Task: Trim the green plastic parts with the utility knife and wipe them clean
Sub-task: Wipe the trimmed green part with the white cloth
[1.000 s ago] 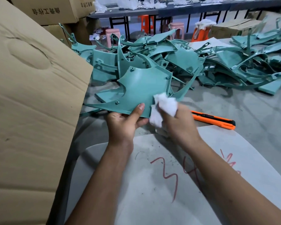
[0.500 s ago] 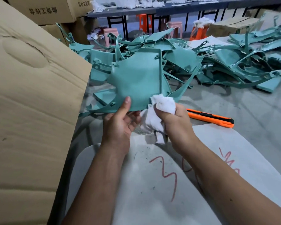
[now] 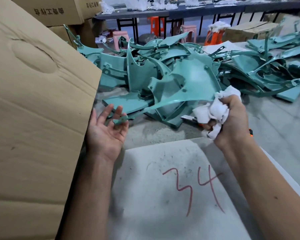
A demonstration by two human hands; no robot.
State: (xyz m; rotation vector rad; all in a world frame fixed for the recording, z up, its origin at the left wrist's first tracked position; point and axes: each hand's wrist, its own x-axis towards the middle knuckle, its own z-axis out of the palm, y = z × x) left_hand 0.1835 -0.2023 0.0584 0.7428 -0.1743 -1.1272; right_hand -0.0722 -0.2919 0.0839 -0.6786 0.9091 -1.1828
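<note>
My left hand lies palm up with relaxed fingers, and the thin pointed tip of a green plastic part rests across its fingertips. The part stretches up and right to my right hand, which grips a crumpled white cloth. The cloth touches the part's right corner. The orange utility knife lies on the floor behind my right hand; only its metal end and a bit of orange show.
A large cardboard box stands close on the left. A white board marked "34" in red lies under my arms. A heap of green parts covers the floor ahead. Boxes, tables and plastic stools stand at the back.
My left hand has let go of the part's lower edge and opened palm up. The part has swung down and flatter, and my right hand with the cloth has moved right to its corner.
</note>
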